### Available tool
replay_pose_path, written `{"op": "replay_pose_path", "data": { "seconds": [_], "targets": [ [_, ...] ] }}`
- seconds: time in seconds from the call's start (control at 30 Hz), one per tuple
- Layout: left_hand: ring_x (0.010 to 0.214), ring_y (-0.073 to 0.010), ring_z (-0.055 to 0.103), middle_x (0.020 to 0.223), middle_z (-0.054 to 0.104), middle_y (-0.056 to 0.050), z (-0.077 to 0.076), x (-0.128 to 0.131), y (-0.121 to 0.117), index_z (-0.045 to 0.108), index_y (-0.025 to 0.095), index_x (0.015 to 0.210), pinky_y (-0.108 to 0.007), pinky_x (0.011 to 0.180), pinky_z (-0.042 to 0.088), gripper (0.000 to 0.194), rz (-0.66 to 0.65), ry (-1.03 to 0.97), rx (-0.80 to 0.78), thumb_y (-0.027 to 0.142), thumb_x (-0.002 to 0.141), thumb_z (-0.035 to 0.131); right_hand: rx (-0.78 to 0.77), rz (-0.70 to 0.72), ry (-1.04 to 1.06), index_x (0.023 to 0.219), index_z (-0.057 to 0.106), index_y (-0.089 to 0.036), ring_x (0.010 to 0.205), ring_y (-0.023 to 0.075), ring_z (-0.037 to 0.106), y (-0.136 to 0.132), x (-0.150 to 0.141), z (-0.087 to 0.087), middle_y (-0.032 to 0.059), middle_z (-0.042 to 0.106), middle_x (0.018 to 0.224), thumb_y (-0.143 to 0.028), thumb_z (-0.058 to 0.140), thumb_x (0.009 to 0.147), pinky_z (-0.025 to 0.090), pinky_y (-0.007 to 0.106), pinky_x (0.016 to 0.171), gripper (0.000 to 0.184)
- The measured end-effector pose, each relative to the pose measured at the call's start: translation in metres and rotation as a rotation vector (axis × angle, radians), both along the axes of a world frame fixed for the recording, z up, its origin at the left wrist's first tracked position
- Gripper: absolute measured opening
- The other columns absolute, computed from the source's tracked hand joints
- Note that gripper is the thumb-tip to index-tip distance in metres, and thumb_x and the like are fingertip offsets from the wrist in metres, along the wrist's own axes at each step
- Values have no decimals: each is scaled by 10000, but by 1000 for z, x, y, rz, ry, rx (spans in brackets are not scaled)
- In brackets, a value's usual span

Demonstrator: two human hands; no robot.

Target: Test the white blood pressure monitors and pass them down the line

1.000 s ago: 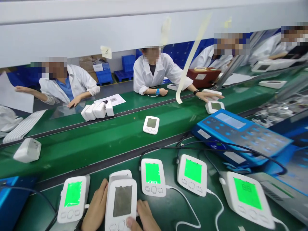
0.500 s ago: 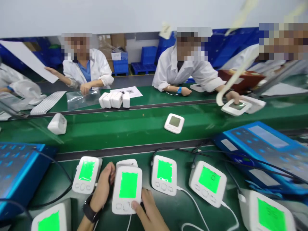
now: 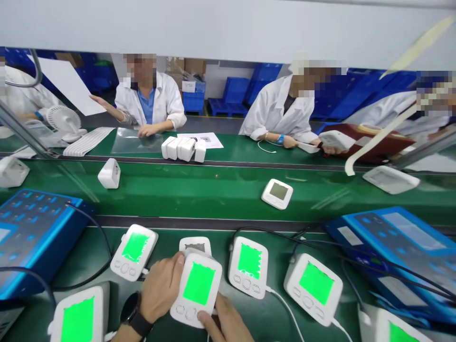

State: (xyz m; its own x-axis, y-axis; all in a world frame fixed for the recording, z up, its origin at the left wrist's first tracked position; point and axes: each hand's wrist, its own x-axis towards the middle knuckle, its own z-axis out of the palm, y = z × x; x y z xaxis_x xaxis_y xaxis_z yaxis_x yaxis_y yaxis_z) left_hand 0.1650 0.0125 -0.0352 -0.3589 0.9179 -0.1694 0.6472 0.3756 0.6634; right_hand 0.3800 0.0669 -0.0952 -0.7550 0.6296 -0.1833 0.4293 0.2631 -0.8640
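Near the close edge of the green bench (image 3: 162, 235), both hands hold a white blood pressure monitor (image 3: 198, 285): the left hand (image 3: 160, 292) wraps its side, the right hand (image 3: 228, 323) pinches its low corner. (Its screen glows green.) Other monitors (image 3: 248, 268) sit just beside it, so a bump could knock one or snag a white cord (image 3: 285, 306). Sideways room is small.

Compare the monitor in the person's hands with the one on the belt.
The held monitor glows bright green; the belt monitor looks dull grey. The first sits between left hand and right hand; the second lies untouched on the conveyor belt. Both are white, with buttons below the screen.
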Motion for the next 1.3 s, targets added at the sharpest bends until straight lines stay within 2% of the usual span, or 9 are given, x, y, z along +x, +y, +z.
{"op": "replay_pose_path", "data": {
  "seconds": [0.13,0.3,0.47,0.63,0.8,0.97,1.1,1.2,1.3],
  "targets": [
    [859,-330,665,899,728,-92,5,5,-8,624,256,1043,-417,763,403,563,-3,32,-20,477,1073,107,57,1,8,1314,658,-263,1117,333,687,-5,0,-6,99,747,1219,-435,612,974,540,420,965,384],
    [1007,-278,657,1077,722,-92,17,11,-17,621,264,1059,-411,899,478,458,-48,-149,148,455,1087,206,80,-184,108,1375,613,-215,1241,356,649,-15,-6,-16,130,701,1331,-341,770,830,533,432,1047,581],
    [1219,-284,579,1317,637,-136,15,-19,10,614,229,1236,-484,1127,396,454,-27,-62,129,469,1070,267,-29,-330,131,1260,664,-219,1054,350,726,-25,-16,-17,107,768,1160,-326,761,797,579,421,930,485],
    [1088,-306,629,1148,679,-110,-1,-31,58,671,205,1132,-454,996,479,429,-114,-16,17,559,894,628,-120,-332,111,1454,514,-192,1122,361,716,-27,-11,-22,121,750,1232,-300,761,744,578,416,946,759],
    [835,-222,648,883,715,-11,6,-30,97,663,225,957,-315,746,496,310,-206,4,32,519,865,693,-101,-309,126,1511,444,-217,1166,365,688,-27,-1,-27,117,736,1258,-279,729,743,570,443,971,821],
    [973,-233,659,1063,723,-69,23,-80,189,647,186,1116,-369,880,507,289,-95,185,136,421,948,654,-58,-332,70,1560,391,-260,1171,352,660,-14,-10,-2,99,687,1333,-325,678,838,542,475,1014,780],
    [1122,-267,650,1232,676,-107,14,-125,252,626,157,1257,-501,1005,507,357,14,353,126,413,1008,606,77,-318,48,1574,381,-244,1153,363,632,9,-40,18,115,672,1223,-374,653,923,537,500,999,718],
    [1229,-305,606,1331,638,-120,7,-154,255,628,171,1297,-568,1064,473,384,-25,469,76,406,993,640,236,-325,-8,1503,460,-170,1187,397,575,19,-61,16,166,588,1248,-373,684,913,505,556,1021,662],
    [1363,-330,508,1408,601,-118,17,-195,227,650,177,1271,-605,1147,380,334,-138,568,33,339,979,657,289,-319,-44,1518,411,-156,1243,413,537,19,-71,6,191,522,1314,-374,648,934,486,587,1037,667]
  ]
}}
